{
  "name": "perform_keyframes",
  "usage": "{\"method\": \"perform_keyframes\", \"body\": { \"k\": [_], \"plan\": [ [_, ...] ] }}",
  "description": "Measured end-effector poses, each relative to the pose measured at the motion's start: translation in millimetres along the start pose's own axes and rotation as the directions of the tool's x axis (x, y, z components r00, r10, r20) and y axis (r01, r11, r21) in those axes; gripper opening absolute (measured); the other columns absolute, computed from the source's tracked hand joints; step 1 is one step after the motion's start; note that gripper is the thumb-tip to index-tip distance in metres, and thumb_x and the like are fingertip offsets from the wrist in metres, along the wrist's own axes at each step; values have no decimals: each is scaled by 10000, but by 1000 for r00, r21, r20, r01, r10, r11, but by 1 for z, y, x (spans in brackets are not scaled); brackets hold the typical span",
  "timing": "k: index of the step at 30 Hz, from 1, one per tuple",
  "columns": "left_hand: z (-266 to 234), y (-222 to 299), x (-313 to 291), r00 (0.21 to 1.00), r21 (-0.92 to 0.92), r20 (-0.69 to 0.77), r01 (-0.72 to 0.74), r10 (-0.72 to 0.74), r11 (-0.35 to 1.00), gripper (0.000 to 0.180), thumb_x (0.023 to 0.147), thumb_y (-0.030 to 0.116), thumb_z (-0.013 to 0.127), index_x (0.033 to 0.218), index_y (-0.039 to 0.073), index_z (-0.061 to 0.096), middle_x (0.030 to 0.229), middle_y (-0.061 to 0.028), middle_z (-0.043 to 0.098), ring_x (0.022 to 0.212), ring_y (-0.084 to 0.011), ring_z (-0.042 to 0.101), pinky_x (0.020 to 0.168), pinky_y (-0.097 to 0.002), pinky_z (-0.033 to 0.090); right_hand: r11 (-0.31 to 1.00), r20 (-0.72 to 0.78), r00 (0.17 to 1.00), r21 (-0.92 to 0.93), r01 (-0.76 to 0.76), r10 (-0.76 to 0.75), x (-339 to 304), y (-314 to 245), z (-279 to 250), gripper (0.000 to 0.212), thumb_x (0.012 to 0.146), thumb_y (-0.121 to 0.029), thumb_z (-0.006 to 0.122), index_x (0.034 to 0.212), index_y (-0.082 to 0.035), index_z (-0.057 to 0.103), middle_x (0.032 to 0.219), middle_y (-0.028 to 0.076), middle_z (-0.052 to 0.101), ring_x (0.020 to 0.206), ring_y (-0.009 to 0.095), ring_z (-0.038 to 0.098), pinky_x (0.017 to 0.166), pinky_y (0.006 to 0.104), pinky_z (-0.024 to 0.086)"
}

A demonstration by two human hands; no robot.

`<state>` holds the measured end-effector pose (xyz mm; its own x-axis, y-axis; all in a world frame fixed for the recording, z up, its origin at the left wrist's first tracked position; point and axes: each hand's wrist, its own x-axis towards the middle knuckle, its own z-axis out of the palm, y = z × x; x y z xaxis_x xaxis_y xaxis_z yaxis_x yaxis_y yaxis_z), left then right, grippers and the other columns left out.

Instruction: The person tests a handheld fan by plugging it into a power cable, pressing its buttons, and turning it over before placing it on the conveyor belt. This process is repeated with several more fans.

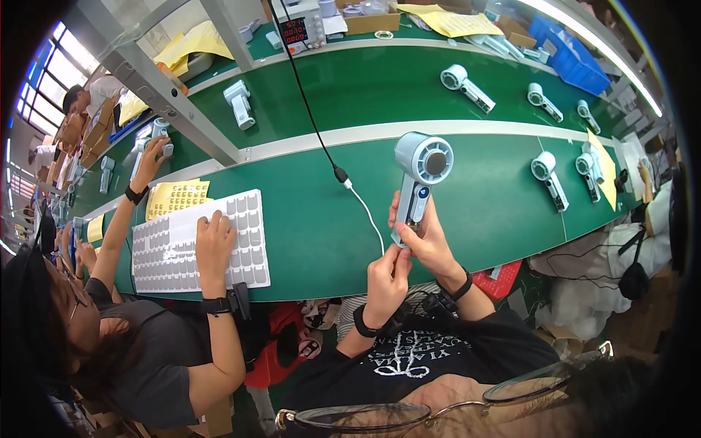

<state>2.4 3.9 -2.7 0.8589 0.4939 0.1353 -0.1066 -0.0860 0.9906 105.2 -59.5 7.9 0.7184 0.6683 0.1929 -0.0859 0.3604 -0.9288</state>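
In front of me stands a light blue handheld fan (424,159), its round head up and its handle down. My right hand (432,239) is wrapped round the handle from the right. The handle looks partly uncovered low down, near my thumb. Close against the handle's bottom end, my left hand (387,283) is closed in a pinch. A thin white cable (369,212) runs down from a black connector (340,174) into the left fingers. The cable's tip is hidden there, so I cannot tell whether it is plugged into the fan.
More fans (467,87) lie on the green belt and at the bench's right (548,179). At my left a co-worker's hand (215,244) rests on a sheet of grey stickers (252,219). Behind are a metal post (157,95), a power supply (300,29) and a blue bin (569,55).
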Motion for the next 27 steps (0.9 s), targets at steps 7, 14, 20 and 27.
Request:
{"method": "perform_keyframes", "body": {
  "k": [7, 14, 20, 27],
  "plan": [
    [-10, -5, 3, 987, -109, 153, 57, -40, 992, 167, 958, 66, 524, 848, -47, 579, 645, -37, 591, 539, -74, 500, 498, -227, 385, 996, 7, 1000, -92, 14, -13, -1, -7, -1, 510, 870, 14, 564, 1300, -35, 295, 1129, 74, 440, 977, 129, 492, 815, 271, 460],
    [-13, -8, 4, 987, -57, 162, 6, 3, 998, 92, 901, 38, 593, 923, -49, 610, 737, -105, 667, 587, -172, 613, 563, -278, 476, 997, 38, 999, -69, -30, 33, -4, -14, -1, 539, 874, 15, 567, 1324, -32, 276, 1154, 81, 439, 997, 136, 499, 816, 273, 473],
    [-14, -5, 6, 992, 6, 80, -95, 94, 995, 90, 867, 29, 633, 924, -40, 646, 825, -115, 675, 687, -213, 641, 630, -295, 490, 997, 66, 998, -75, -3, 8, -5, -13, -1, 537, 887, 4, 543, 1343, -27, 262, 1195, 95, 443, 1027, 153, 509, 851, 292, 476],
    [-21, -4, 8, 983, -42, 151, -100, 105, 994, 67, 847, 15, 643, 894, -20, 676, 925, -119, 652, 814, -235, 631, 698, -321, 482, 1000, 112, 993, 15, -24, 23, -5, -24, 1, 499, 936, -64, 465, 1377, 1, 240, 1286, 129, 428, 1080, 180, 514, 909, 335, 464]
  ]
}}
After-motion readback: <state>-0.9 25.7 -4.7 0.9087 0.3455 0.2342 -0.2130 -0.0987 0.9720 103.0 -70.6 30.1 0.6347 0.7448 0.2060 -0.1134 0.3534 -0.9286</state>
